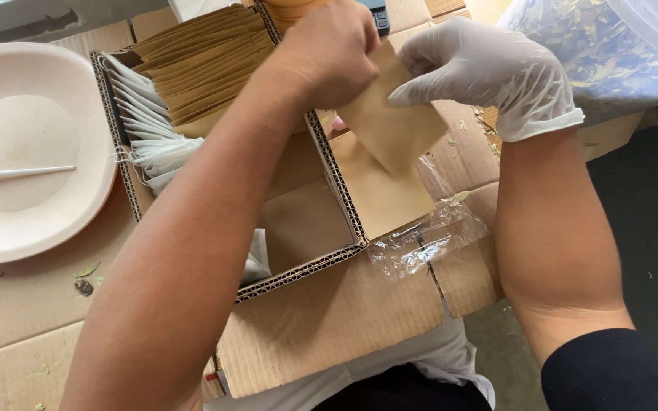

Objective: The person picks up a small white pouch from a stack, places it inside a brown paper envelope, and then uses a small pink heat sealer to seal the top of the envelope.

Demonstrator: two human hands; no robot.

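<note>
**A:** From the head view, what crowds your hands?

**B:** Your left hand (329, 49), bare, is closed in a fist on the top of a brown paper pouch (390, 122). Your right hand (489, 72), in a white glove, pinches the pouch's upper right edge with curled fingers. Just under your left forearm sits an open cardboard box (306, 221); its corrugated wall runs right beneath the pouch. In the box's far end stand a stack of brown pouches (203, 65) and a row of white filter bags (142, 125).

**A:** And to the sides?

**B:** A clear plastic wrapper (428, 240) lies crumpled just below the pouch, on the cardboard sheet (344, 320) covering the table. A clear tub of dried leaves (611, 46) stands close behind your right hand. Well to your left there is a white plate (32, 152) with a white plastic spoon (9, 175) on it.

**A:** Where is there room?

**B:** The box's near half is bare, and the cardboard toward you is open. The sheet's edge drops off at your right.

**A:** How does the pouch lie?

**B:** It hangs tilted, long axis running from your hands down and right, lower corner over a brown flat sheet (390, 198), perhaps another pouch.
</note>
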